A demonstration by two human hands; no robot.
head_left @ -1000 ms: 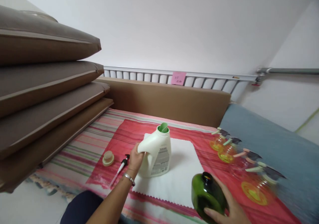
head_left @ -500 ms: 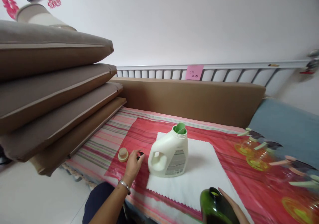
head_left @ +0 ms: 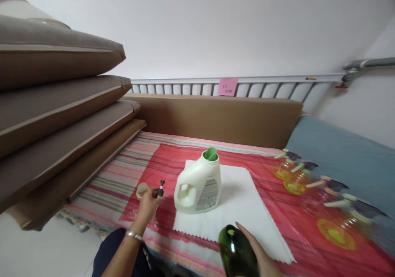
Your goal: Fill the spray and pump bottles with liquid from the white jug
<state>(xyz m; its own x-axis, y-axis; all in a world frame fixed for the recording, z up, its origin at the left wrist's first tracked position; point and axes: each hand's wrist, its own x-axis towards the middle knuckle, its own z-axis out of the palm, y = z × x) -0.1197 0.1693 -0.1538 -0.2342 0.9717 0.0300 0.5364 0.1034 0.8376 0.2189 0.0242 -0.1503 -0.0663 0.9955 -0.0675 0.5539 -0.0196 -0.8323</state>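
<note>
Pump head (head_left: 160,188), black with its thin tube, is pinched in the fingertips of the left hand (head_left: 147,205), raised off the red cloth (head_left: 268,199) just to the left of the white detergent jug (head_left: 199,184). The fingers are closed narrowly around it, and a silver bracelet (head_left: 133,235) shows on that wrist. A round beige cap (head_left: 142,188) lies just beyond the hand, further left of the jug, where the red cloth meets the striped cover (head_left: 114,174).

The jug stands upright on a white cloth (head_left: 243,199), its green pouring spout open at the top and its handle facing the left hand, apart from it.

In front of the jug and to its right, the right hand (head_left: 262,258) wraps around a dark green bottle (head_left: 236,252) from the right side, holding it tilted with its open mouth pointing up and left. The bottle is well clear of the jug, over the near edge of the white cloth.

Well to the right of the jug, a row of clear spray bottles (head_left: 314,186) lies on the red cloth, too blurred for detail. Left of the jug, brown cushions (head_left: 61,116) are stacked high.
</note>
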